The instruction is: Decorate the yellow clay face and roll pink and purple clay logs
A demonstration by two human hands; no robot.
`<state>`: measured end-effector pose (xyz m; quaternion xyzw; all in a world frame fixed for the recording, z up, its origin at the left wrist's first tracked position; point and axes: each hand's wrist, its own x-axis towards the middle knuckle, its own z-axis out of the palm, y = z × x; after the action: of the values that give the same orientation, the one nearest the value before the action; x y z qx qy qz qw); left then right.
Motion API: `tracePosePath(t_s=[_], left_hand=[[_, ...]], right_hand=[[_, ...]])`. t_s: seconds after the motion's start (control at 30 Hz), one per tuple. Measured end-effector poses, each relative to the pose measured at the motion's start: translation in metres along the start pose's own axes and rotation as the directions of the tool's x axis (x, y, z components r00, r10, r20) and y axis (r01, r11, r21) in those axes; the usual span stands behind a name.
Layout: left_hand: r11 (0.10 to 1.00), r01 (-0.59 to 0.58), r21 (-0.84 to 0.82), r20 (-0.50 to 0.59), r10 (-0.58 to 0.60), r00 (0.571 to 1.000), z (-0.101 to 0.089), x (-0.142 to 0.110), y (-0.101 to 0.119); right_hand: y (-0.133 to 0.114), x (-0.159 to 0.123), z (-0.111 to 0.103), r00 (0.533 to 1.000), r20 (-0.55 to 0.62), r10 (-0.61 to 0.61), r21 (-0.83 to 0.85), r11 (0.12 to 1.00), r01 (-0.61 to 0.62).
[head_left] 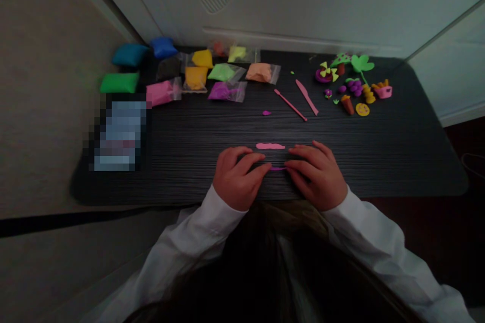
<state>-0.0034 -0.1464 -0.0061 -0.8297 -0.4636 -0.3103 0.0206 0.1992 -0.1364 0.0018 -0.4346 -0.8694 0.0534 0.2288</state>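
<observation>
My left hand point(238, 176) and my right hand point(317, 174) rest on the near edge of the dark table point(397, 146), fingers curled and tips nearly meeting. Between the fingertips lies a thin magenta clay strip point(278, 168), pinched at both ends. Just beyond the hands a flattened pink clay roll point(270, 146) lies on the table. A tiny magenta clay bit point(266, 112) sits farther back.
Several bags of coloured clay point(197, 78) crowd the back left, next to a blurred box point(119, 133). Two pink modelling tools point(291, 105) point(307, 97) lie mid-back. Small finished clay figures point(352, 83) stand at back right. A white door is behind.
</observation>
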Motion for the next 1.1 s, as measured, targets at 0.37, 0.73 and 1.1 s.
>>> tracePosePath(t_s=[0.37, 0.73, 1.1], left_hand=[[0.996, -0.009, 0.088, 0.017, 0.007, 1.0, 0.0, 0.0, 0.002], [0.996, 0.006, 0.091, 0.042, -0.01, 0.999, 0.001, -0.003, 0.004], [0.995, 0.031, 0.096, 0.045, -0.035, 0.998, -0.002, -0.006, 0.001]], right_hand=[[0.0, -0.001, 0.002, 1.0, 0.017, -0.024, -0.031, 0.999, 0.024], [-0.02, -0.008, 0.005, 0.991, 0.132, -0.021, -0.056, 0.998, 0.029], [-0.019, -0.008, 0.007, 0.983, 0.177, -0.039, -0.082, 0.995, 0.054]])
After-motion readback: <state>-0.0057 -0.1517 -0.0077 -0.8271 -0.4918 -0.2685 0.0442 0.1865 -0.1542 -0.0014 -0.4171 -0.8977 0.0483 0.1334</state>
